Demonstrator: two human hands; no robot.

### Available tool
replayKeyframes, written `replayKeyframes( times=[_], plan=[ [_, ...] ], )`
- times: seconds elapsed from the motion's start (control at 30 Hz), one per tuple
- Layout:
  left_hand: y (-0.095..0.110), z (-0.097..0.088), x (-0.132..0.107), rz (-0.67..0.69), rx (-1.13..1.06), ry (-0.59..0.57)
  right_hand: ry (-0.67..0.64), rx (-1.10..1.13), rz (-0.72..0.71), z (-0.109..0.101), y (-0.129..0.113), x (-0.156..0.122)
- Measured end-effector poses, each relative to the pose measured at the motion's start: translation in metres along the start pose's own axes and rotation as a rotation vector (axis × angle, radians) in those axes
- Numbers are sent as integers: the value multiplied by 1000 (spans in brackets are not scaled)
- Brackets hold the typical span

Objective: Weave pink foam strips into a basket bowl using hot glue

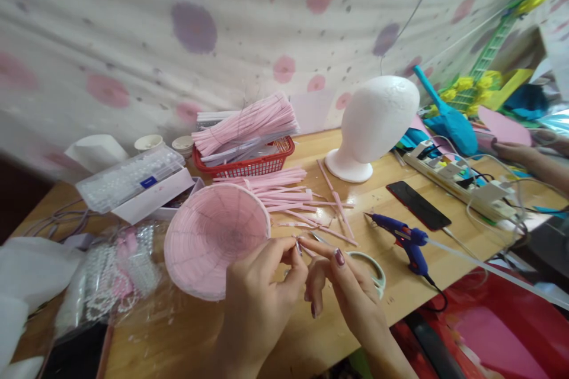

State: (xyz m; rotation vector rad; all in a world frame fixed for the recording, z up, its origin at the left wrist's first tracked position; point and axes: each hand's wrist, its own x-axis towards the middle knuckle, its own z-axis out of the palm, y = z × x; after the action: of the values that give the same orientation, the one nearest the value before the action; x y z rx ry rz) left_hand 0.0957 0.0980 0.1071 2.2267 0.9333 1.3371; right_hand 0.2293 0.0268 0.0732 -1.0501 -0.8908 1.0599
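Observation:
My left hand (269,287) is closed, thumb and forefinger pinched together above the table; whatever is between them is too small to make out. My right hand (351,287) comes in from the right, forefinger stretched out so its tip meets the left fingertips, the other fingers loosely bent and apart. Beside my left hand lies a pink cone-shaped woven basket (213,237) with its wide opening toward me. Pale green-handled scissors (377,275) lie partly hidden behind my right hand. Pink strips (284,192) are bunched and scattered on the tabletop beyond my hands.
A blue glue gun (402,234) lies right, near a phone (418,204) and power strip (457,183). Behind stand a white foam head (377,124) and red basket (253,163). Left are a clear bead box (128,174) and bagged pearls (115,278). Another person's hand (518,154) shows far right.

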Motion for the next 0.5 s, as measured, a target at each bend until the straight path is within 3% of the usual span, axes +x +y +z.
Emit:
replayKeyframes(
  times=[0.23, 0.37, 0.5],
  plan=[
    [-1, 1, 0, -44, -137, 67, -11, 353, 134, 0, -6, 4],
    [4, 1, 2, -278, -327, -2, -52, 442, 170, 1, -8, 5],
    [7, 0, 4, -451, -522, -121, -36, 424, 71, 1, -6, 6]
  ],
)
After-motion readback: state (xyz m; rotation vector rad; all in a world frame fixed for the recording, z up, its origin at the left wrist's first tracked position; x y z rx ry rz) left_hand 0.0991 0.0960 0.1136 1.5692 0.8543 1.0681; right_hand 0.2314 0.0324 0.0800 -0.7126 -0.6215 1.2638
